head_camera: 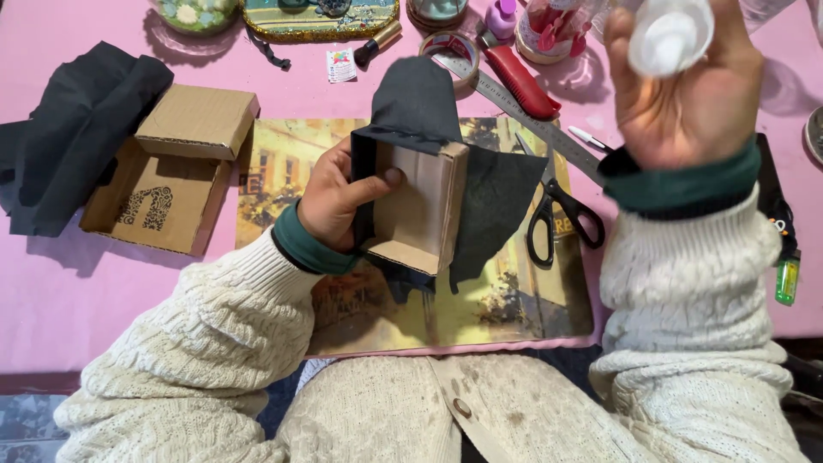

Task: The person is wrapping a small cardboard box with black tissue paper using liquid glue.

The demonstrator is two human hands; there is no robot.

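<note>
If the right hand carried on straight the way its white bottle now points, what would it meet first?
The right hand aims the white bottle up toward the camera. Nothing shows in that line; the way looks free, though depth is hard to judge.

**Around the pink worktop**

Spread over a pink worktop: a picture board with a yellowish street scene, lying flat at the near edge. On its right part, black-handled scissors, blades pointing up-left. Left of the board, an open flat cardboard box with its lid propped across the upper edge; just beside it, a crumpled pile of black fabric. Farther back, a steel ruler lying diagonally, a red-handled cutter touching it, a roll of tape. At the right edge, a green lighter.
</note>
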